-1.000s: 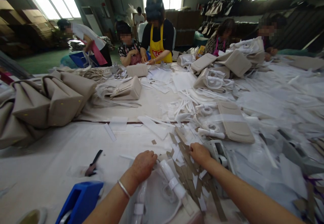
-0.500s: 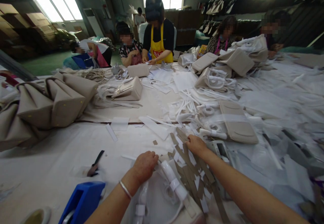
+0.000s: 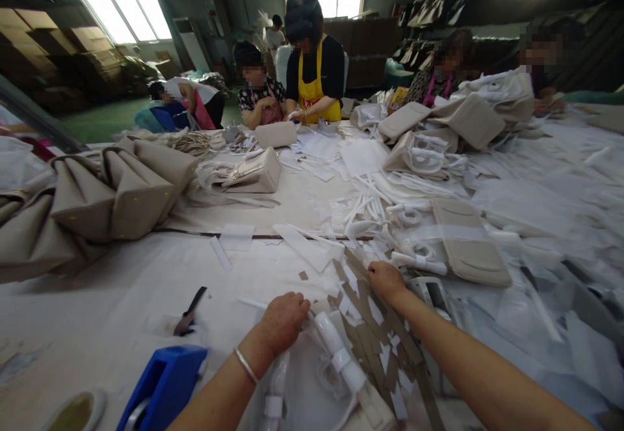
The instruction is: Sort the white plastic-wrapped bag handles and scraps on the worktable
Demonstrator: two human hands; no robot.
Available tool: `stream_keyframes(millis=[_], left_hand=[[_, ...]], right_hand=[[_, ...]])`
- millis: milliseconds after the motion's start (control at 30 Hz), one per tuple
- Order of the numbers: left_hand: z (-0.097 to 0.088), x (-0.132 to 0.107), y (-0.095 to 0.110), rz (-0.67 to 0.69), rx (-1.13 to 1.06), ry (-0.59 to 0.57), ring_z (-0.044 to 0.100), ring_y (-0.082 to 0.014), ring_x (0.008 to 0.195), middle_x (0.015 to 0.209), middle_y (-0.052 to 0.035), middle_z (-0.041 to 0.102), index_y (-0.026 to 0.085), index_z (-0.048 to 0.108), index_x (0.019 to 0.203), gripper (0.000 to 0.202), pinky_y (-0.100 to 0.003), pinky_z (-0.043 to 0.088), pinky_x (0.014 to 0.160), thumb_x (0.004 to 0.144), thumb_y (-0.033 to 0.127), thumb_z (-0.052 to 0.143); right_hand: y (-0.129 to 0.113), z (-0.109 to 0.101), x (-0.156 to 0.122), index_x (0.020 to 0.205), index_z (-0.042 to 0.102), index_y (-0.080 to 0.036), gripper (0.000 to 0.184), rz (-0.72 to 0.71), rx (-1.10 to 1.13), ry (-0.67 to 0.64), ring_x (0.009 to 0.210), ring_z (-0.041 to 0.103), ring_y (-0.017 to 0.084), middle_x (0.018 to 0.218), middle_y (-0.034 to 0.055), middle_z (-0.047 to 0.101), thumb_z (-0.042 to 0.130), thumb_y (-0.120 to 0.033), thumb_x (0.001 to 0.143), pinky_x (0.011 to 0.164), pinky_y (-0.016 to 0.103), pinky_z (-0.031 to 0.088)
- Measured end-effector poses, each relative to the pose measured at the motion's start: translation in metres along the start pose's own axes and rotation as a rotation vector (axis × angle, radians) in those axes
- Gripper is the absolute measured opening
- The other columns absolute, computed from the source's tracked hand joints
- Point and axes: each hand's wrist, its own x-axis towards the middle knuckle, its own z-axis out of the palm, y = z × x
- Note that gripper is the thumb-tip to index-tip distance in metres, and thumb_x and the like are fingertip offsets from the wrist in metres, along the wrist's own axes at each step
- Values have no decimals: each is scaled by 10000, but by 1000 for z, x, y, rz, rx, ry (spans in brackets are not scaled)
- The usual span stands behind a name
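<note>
My left hand is curled in a loose fist at the top edge of a plastic-wrapped bag lying in front of me; what its fingers hold is hidden. A white-wrapped handle of that bag runs just right of this hand. My right hand reaches forward, fingers bent down onto a heap of brown and white card strips; I cannot make out whether it grips one.
A blue tape dispenser stands at the near left, black pliers beyond it. Beige handbags pile at left, another beige bag lies at right among white paper strips. Several people work at the table's far side.
My right hand has slid a little forward over the strips. The view has shifted slightly; my left hand stays on the bag's edge.
</note>
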Motion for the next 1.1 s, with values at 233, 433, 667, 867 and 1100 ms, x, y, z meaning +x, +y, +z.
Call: stream_keyframes(millis=[233,433,667,867,1100], left_hand=[[-3,-1,2,-10,-6,-6,538,-239,928,988,-76,578,203,510,936,182,-377,475,782,783,105,501],[-2,-2,2,-16,-7,-9,540,-238,926,997,-71,579,201,508,948,185,-375,483,781,786,114,516],[-4,-2,2,-3,-10,-7,547,-239,923,994,-72,585,190,506,951,247,-383,499,777,732,78,521],[-7,-3,2,-11,-15,-9,554,-236,913,984,-80,593,185,517,939,232,-370,504,764,730,84,521],[-3,-4,0,8,-8,19,559,-239,910,979,-73,593,190,519,942,245,-377,507,764,719,89,534]], right_hand=[[-3,-1,-5,956,680,-147,231,-51,-15,36,994,612,253,1031,150,675,481,-243,892,827,317,418],[-30,-9,25,942,670,-163,254,-138,31,18,1038,593,219,1054,122,670,428,-235,924,887,292,398],[-47,-6,67,1001,659,-146,278,-43,117,-2,1003,599,250,1055,132,670,639,-212,732,838,316,429],[-44,-8,69,734,660,-162,79,-19,289,50,889,622,217,845,71,697,594,-126,708,770,281,440],[-21,-61,52,846,554,-153,163,40,663,122,598,653,173,600,16,618,475,-288,893,488,223,489]])
